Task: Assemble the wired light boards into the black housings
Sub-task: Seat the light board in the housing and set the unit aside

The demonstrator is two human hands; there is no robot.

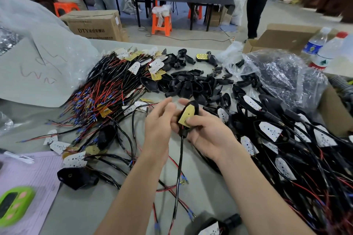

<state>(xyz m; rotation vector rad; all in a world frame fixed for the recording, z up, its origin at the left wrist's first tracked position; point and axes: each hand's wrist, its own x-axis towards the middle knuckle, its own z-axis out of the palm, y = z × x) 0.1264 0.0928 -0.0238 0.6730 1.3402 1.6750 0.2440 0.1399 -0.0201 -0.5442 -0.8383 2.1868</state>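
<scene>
My right hand [207, 132] grips a black housing [193, 105] with a yellow light board [187, 115] sitting in it, thumb pressing on the board's lower edge. The board's black cable [179, 173] hangs down from the housing toward me. My left hand [159, 122] is beside the housing on its left, fingers loosely bent, fingertips near or touching its edge. A heap of wired boards [107, 89] lies at the left, loose black housings [191, 84] in the middle, and assembled units with cables [286, 149] at the right.
A clear plastic bag [277, 74] holding black parts sits at the right by a cardboard box [286, 36] and two water bottles [324, 49]. A pink sheet [28, 173] and a green device [13, 204] lie at the lower left. People stand at far tables.
</scene>
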